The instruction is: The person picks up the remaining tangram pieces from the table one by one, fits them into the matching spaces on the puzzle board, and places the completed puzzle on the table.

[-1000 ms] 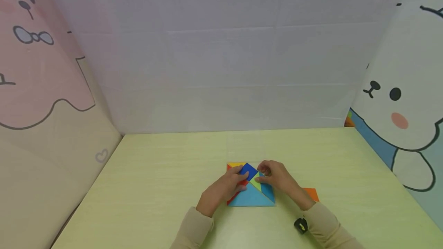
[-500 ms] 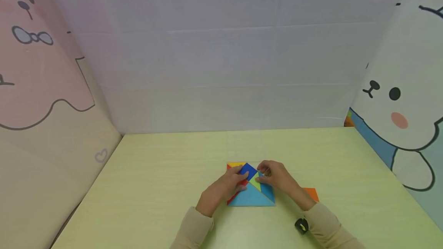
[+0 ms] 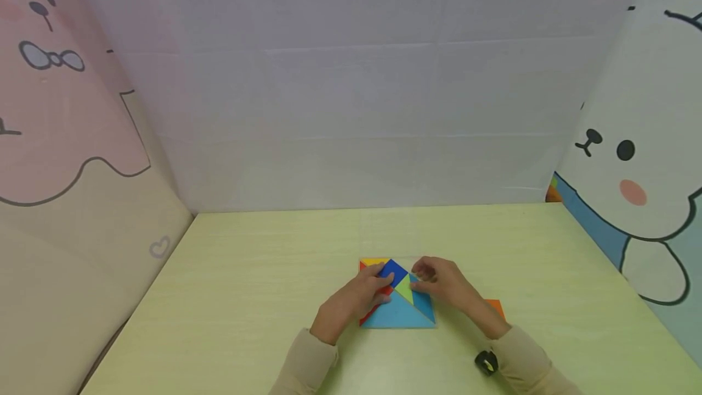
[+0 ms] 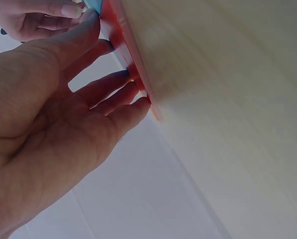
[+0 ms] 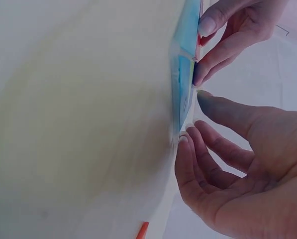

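Note:
A tangram lies in a shallow square tray (image 3: 397, 327) in the head view. My left hand (image 3: 351, 306) rests on its left side, fingers reaching over the red piece (image 3: 370, 316) and the dark blue square (image 3: 392, 272). At the tray's right side my right hand (image 3: 450, 285) hovers with bent, loose fingers, thumb beside the green triangle (image 3: 404, 289) and the blue triangle (image 3: 421, 301). In the right wrist view, a gap shows between that hand's thumb (image 5: 223, 107) and its fingers. A large light blue triangle (image 3: 397, 313) fills the front; a yellow piece (image 3: 374, 260) is partly covered.
An orange piece (image 3: 495, 306) lies on the table (image 3: 263, 273) right of the tray, partly behind my right forearm. A small black object (image 3: 485, 362) sits at the right cuff. A pale curtain (image 3: 351, 108) stands behind the table, with cartoon-printed curtains at both sides.
My right hand has shifted slightly right, its thumb drawing back from over the green triangle. The left hand and the pieces look unmoved.

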Motion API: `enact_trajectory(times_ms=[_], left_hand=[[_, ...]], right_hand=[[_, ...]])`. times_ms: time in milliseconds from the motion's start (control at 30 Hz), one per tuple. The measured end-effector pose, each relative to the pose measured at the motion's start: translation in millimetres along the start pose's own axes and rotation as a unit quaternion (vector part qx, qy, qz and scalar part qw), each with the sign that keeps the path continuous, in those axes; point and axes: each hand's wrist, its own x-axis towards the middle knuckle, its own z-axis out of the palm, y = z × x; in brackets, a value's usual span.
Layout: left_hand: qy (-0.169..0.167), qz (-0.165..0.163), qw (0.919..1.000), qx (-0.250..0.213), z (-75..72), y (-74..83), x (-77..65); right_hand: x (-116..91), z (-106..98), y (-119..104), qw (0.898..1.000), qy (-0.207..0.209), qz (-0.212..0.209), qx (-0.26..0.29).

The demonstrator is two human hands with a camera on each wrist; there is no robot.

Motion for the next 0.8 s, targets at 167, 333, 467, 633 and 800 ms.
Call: enact_trajectory(times_ms=[167,333,467,633,800], left_hand=[[0.001,-0.006,1.0000,-0.006,1.0,-1.1,1.7],[-0.003,-0.017,0.9999,-0.003,3.9,-2.1,3.0],[-0.008,-0.027,0.9996,-0.008,4.1,-1.9,2.8],[-0.012,-0.033,0.9993,-0.011,3.6,-2.4,2.3],[-0.011,-0.026,0.9995,-0.014,3.4,-1.5,1.6]], right_hand=[[-4.0,-4.0,1.6,1.000,0.003,-0.006,0.000],[-8.8,-8.6,4.2,1.000,0.009,0.004,-0.004],[-12.2,-12.1,5.2,1.000,0.015,-0.002,-0.015],[-15.9,-16.0,5.8,1.000,0.018,-0.004,-0.023],[-21.6,-20.7,8.9,0.999,0.020,-0.003,-0.027]])
